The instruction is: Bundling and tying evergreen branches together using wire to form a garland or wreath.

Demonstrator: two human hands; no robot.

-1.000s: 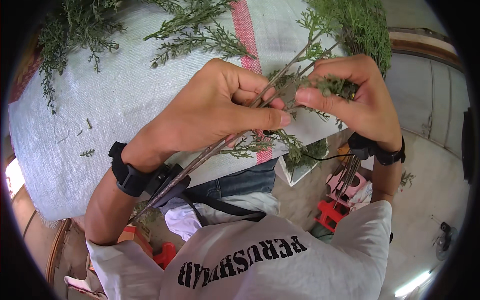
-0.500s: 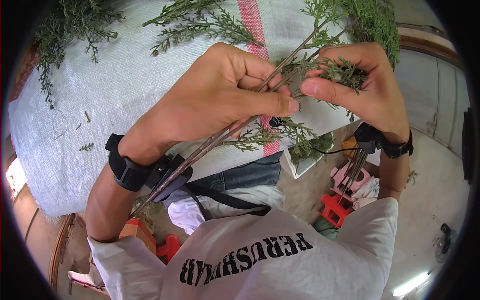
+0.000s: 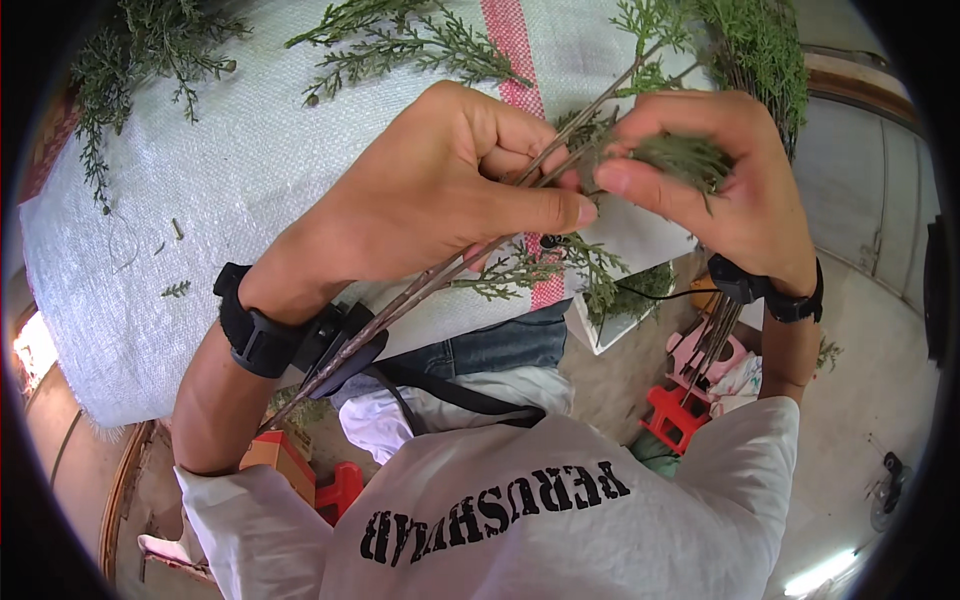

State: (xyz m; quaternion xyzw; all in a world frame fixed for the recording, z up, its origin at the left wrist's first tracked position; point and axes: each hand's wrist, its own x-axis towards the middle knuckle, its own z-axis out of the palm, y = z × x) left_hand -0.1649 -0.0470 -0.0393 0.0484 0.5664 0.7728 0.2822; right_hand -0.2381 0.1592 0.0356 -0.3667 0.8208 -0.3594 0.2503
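My left hand (image 3: 450, 190) is closed round a few thin brown evergreen branches (image 3: 400, 305), whose bare lower ends slant down toward my left forearm. Green leafy tips (image 3: 650, 30) spread from their upper ends at the top. A side sprig (image 3: 520, 272) with scaly leaves hangs just under my left fingers. Beside it, my right hand (image 3: 715, 170) is curled with thumb and fingers together round a small leafy sprig (image 3: 682, 160), smeared by motion. Both hands are above a white woven sack (image 3: 180, 300) with a red stripe.
Cut evergreen sprigs lie on the sack at the far left (image 3: 130, 70) and far middle (image 3: 420, 55). A thick green bundle (image 3: 755, 60) stands at the far right. Below are a white box with greenery (image 3: 610, 320), red stools (image 3: 675, 415) and an orange carton (image 3: 280, 465).
My right hand has shifted slightly down, and the sprig in it has turned and blurred. My left hand keeps its hold on the branches almost without moving.
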